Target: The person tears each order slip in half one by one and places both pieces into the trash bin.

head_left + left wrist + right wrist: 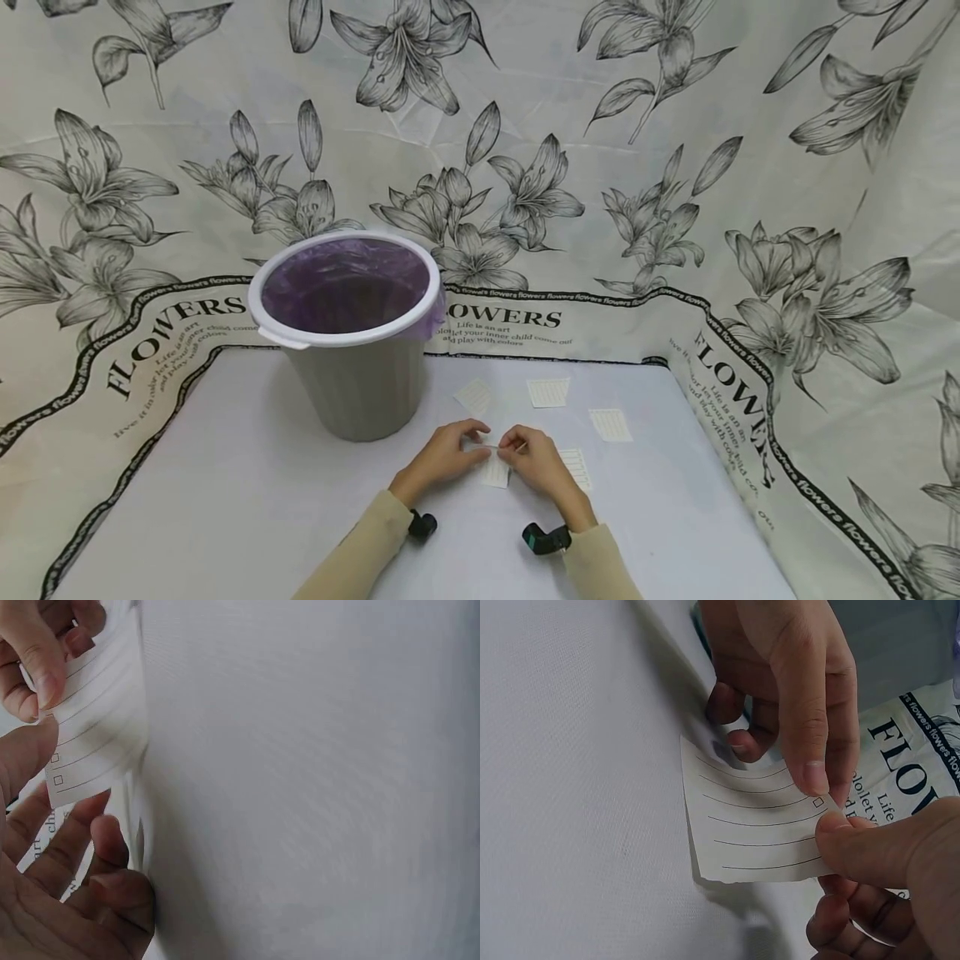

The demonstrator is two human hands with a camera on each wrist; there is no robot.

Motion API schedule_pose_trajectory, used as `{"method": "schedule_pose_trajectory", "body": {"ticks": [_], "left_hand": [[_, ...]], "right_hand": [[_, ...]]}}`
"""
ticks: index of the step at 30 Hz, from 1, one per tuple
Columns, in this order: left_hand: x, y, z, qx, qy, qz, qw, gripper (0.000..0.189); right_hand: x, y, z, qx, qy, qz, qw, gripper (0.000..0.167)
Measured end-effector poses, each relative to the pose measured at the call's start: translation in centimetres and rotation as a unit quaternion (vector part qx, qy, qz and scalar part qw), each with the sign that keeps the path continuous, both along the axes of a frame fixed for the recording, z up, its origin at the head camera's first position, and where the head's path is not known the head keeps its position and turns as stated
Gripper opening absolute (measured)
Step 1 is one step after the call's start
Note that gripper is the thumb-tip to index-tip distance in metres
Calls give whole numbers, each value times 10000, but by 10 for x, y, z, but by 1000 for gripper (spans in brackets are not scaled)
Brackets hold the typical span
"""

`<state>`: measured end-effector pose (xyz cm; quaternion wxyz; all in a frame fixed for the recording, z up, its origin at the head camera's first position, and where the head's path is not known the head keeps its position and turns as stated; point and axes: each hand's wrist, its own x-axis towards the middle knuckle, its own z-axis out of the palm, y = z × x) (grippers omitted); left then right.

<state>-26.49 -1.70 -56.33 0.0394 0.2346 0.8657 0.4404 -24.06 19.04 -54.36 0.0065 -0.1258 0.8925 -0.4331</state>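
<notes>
Both hands hold one small white slip of lined paper (494, 473) by its upper edge, low over the table. Small printed checkboxes run along that edge in the left wrist view, and the sheet bends slightly. My left hand (447, 454) pinches it between thumb (814, 776) and forefinger, the other fingers loosely bent. Right beside that grip, my right hand (534, 458) pinches the same edge, its thumb (840, 832) flat on the printed face. In the right wrist view the slip's opposite edge looks a little ragged and hangs toward the table.
Another lined slip (576, 469) lies partly behind the right hand. Farther back are slips at left (474, 397), middle (548, 392) and right (611, 425). A grey bin (360, 392) with a white rim and purple liner stands back left. Flower-printed cloth (510, 325) surrounds the white table.
</notes>
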Motion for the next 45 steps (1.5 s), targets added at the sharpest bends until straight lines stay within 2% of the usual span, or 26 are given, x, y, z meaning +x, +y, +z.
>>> {"method": "schedule_pose_trajectory", "body": {"ticks": [6, 13, 21, 27, 35, 42, 45], "left_hand": [[0, 0, 3, 235, 73, 58, 9997, 14], [1, -1, 5, 284, 117, 13, 9995, 10], [4, -2, 5, 320, 26, -201, 9993, 11], [6, -2, 7, 314, 13, -300, 9991, 11], [7, -5, 8, 341, -57, -257, 9991, 13], [12, -7, 8, 447, 222, -38, 9987, 12], [15, -8, 6, 517, 240, -17, 9984, 11]], "right_hand": [[2, -1, 3, -256, 9, -8, 9997, 6], [6, -3, 6, -305, 49, -88, 9995, 6], [9, -6, 1, -148, 531, -359, 9978, 13], [9, -7, 3, -77, 929, -288, 9952, 7], [10, -9, 3, -101, 809, -196, 9965, 5], [13, -11, 0, -232, 764, -138, 9967, 5], [16, -11, -2, -343, 695, -132, 9969, 4]]}}
